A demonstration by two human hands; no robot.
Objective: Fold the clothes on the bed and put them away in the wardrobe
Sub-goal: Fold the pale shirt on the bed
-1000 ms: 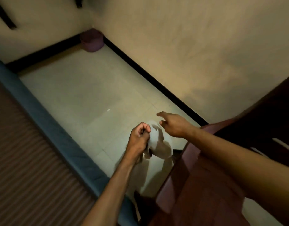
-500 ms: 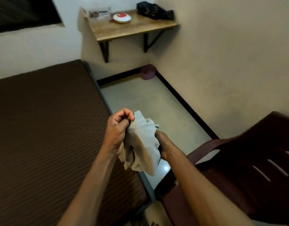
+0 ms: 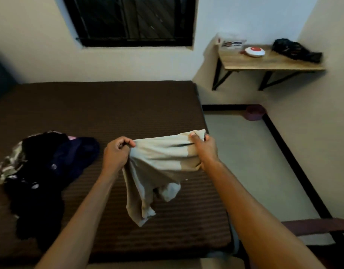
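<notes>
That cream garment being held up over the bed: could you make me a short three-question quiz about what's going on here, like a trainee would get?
1. True or false: both hands, the left hand and the right hand, grip the cream garment.
2. Where does the pile of dark clothes lie?
A. on the wall shelf
B. on the bed, to the left of the held garment
C. on the floor
3. Fill in: the cream garment hangs above the brown ____.

Key
1. True: each hand pinches one end of its top edge.
2. B
3. bed; the wall shelf carries other items.
</notes>
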